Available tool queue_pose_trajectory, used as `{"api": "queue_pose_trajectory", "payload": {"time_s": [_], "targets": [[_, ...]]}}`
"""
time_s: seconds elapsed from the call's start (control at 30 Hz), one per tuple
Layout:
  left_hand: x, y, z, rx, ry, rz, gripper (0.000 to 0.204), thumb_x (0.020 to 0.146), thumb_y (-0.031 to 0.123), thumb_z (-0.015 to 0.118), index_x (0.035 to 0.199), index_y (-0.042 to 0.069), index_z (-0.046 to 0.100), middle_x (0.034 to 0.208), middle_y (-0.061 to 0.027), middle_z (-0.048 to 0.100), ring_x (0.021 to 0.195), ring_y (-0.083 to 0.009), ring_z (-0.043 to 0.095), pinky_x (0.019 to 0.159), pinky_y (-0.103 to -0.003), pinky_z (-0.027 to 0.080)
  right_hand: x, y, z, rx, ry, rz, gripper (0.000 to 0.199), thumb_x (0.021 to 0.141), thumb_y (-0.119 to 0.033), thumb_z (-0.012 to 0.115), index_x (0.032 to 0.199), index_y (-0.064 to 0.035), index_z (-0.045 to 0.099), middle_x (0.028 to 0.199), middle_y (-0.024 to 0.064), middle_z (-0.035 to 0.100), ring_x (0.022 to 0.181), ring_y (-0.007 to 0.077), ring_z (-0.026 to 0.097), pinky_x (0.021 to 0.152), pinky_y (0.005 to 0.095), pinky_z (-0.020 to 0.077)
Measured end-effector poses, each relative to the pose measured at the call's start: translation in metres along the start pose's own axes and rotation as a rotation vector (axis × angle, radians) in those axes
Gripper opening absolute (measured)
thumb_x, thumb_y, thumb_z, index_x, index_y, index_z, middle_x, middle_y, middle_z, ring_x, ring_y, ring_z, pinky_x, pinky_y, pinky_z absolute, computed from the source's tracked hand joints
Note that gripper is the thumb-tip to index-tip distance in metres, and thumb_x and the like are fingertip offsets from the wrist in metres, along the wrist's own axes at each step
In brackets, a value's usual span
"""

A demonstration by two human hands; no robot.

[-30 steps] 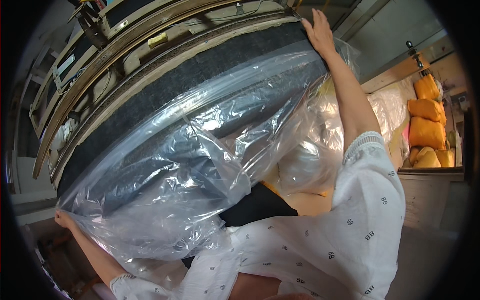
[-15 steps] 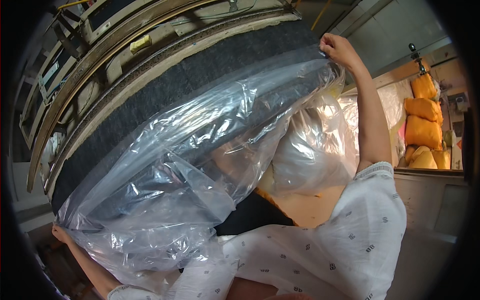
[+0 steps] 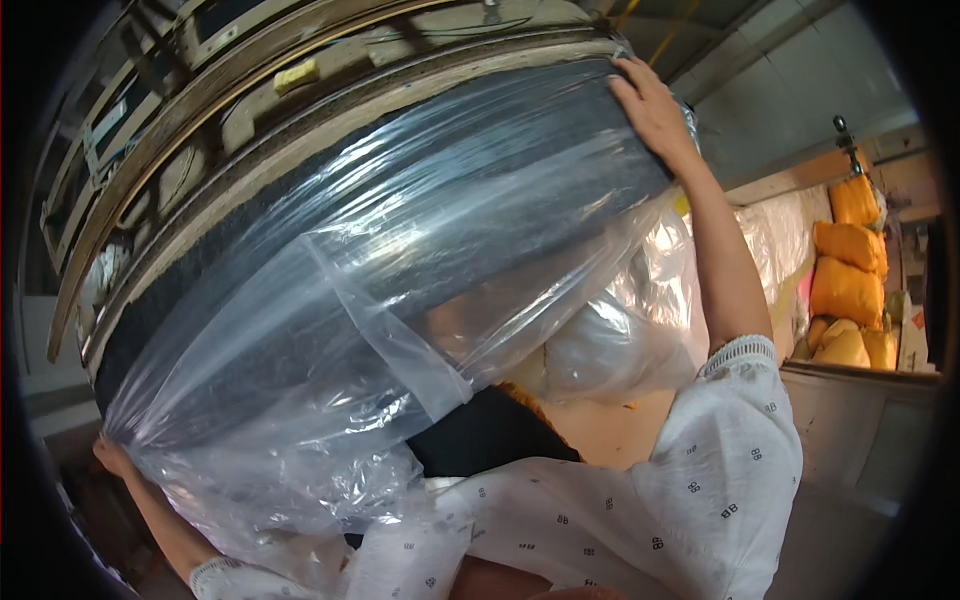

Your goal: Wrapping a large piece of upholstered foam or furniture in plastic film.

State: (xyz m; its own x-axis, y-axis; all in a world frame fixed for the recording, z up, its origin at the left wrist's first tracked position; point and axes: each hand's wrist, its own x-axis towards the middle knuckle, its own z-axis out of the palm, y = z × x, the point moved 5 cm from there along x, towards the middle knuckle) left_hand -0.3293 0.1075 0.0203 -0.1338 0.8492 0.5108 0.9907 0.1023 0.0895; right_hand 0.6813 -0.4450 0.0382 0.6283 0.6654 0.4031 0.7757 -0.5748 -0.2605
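Note:
A large clear plastic sheet (image 3: 470, 215) stretches across a dark padded surface (image 3: 150, 325), from the lower left to the far right. My left hand (image 3: 112, 455) is closed on the sheet's left end, where the film bunches into tight folds. At the far right corner my right hand (image 3: 652, 108) lies on the film with its fingers stretched out and the thumb apart. Between the hands the far part of the sheet is taut and creased, while its near part hangs loose toward my body, with one folded flap across the middle.
Beyond the dark surface runs a long curved machine frame (image 3: 150, 195) with metal rails. A small yellow block (image 3: 295, 77) sits on it. To the right are a filled clear plastic bag (image 3: 610, 345) and stacked orange bundles (image 3: 848, 247).
My right hand has moved forward and slightly left, its fingers unfolding from a pinch. The sheet's far edge has spread farther over the dark surface and tightened. My left hand has shifted slightly.

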Motion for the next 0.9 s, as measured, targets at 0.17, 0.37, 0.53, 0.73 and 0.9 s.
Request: {"api": "queue_pose_trajectory", "payload": {"time_s": [0.17,0.37,0.53,0.73,0.9], "targets": [[0.015,0.021,0.004,0.024,0.111,0.061,0.036,0.089,0.034,0.047,0.095,0.001,0.060,0.098,-0.0183,0.060,0.093,-0.0316,0.057,0.080,-0.041,0.044,-0.009,0.018,-0.005,0.298,-0.203,0.177,0.048,0.090,-0.038,0.045,0.129,-0.0093,0.045,0.128,0.0123,0.049,0.118,0.0251,0.046,0.097,0.0301,0.0336],[-0.040,0.130,0.011,-0.578,0.130,-0.101,0.038,0.082,0.033,0.051,0.095,-0.001,0.063,0.097,-0.0194,0.063,0.092,-0.0322,0.059,0.082,-0.037,0.043,0.021,0.111,-0.002,-0.008,-0.380,0.571,0.048,0.091,-0.041,0.042,0.127,-0.0104,0.047,0.128,0.0138,0.049,0.119,0.0271,0.045,0.095,0.0328,0.0363],[-0.038,0.148,-0.009,-0.545,0.230,-0.109,0.027,0.080,0.025,0.051,0.087,0.001,0.062,0.089,-0.0170,0.063,0.086,-0.0316,0.060,0.080,-0.036,0.045,0.017,-0.046,-0.042,-0.073,0.306,-0.202,0.036,0.093,-0.033,0.040,0.098,-0.0024,0.059,0.094,0.0107,0.060,0.093,0.0208,0.056,0.078,0.0331,0.0443],[-0.067,0.143,-0.035,-0.683,0.319,-0.281,0.025,0.078,0.023,0.055,0.086,0.000,0.062,0.092,-0.0203,0.063,0.090,-0.0332,0.060,0.080,-0.038,0.045,-0.157,-0.255,-0.027,0.945,-0.908,-0.072,0.018,0.089,-0.018,0.052,0.082,-0.0024,0.059,0.076,0.0054,0.058,0.063,0.0113,0.057,0.056,0.0252,0.0464],[-0.061,0.167,-0.017,-0.718,0.269,-0.279,0.026,0.079,0.023,0.054,0.085,-0.001,0.062,0.090,-0.0206,0.063,0.088,-0.0355,0.060,0.079,-0.040,0.045,-0.305,-0.335,0.034,0.626,-0.986,-0.317,0.046,0.070,-0.013,0.068,0.111,-0.0010,0.051,0.103,0.0132,0.054,0.084,0.0249,0.059,0.065,0.0290,0.0467]]}}
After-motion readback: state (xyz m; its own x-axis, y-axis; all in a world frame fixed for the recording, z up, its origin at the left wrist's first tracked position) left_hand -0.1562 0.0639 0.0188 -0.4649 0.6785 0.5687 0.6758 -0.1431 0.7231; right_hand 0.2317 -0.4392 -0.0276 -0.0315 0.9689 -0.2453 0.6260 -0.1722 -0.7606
